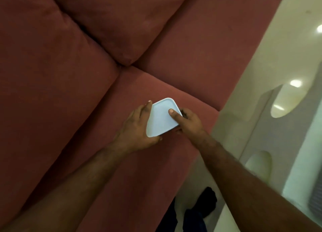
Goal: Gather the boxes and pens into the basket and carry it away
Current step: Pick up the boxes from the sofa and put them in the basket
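A pale blue-white box [161,120] with rounded corners is held above the seat cushion of a red-brown sofa [132,92]. My left hand [137,127] grips its left edge, fingers under it and one finger along the side. My right hand [187,121] holds its right edge, with the thumb pressed on the lid. No basket and no pens are in view.
Back cushions [111,22] of the sofa fill the upper left. A glossy pale floor [271,109] with lamp reflections runs along the right. A dark trouser leg and foot [196,209] stand on the floor at the sofa's lower edge.
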A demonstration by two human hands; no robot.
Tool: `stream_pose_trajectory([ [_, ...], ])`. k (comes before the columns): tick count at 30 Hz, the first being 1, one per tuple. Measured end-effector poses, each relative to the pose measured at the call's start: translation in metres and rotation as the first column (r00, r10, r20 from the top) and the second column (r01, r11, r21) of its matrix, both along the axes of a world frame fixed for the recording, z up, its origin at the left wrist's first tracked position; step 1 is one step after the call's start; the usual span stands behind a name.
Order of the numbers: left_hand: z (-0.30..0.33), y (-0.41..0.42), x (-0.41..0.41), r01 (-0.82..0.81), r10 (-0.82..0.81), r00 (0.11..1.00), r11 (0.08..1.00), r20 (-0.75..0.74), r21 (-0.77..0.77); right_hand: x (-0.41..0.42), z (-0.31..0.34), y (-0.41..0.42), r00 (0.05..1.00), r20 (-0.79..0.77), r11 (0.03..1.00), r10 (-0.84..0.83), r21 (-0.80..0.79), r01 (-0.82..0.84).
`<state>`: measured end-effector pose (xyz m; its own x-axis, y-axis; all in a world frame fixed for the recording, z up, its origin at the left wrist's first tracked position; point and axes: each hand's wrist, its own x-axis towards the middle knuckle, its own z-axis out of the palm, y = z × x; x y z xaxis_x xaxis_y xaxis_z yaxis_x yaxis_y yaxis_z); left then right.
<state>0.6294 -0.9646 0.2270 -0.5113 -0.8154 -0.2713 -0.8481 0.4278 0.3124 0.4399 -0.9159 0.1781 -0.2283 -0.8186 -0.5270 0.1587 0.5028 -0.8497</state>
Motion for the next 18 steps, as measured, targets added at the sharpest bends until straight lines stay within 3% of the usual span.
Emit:
stream_pose_trajectory([
  [7,-0.003,0.009,-0.098,0.129,-0.132,0.990,0.990,-0.048,-0.053,-0.118,0.006,0.067,0.973,-0.026,0.972,-0.231,0.031,0.232],
  [13,-0.007,0.023,-0.179,0.305,-0.304,0.952,0.942,0.027,-0.141,-0.211,0.008,0.150,0.865,-0.063,0.860,-0.498,0.091,0.502],
  [18,-0.002,0.049,-0.250,0.492,-0.490,0.869,0.847,0.064,-0.199,-0.272,0.022,0.224,0.756,-0.091,0.750,-0.648,0.099,0.654],
])
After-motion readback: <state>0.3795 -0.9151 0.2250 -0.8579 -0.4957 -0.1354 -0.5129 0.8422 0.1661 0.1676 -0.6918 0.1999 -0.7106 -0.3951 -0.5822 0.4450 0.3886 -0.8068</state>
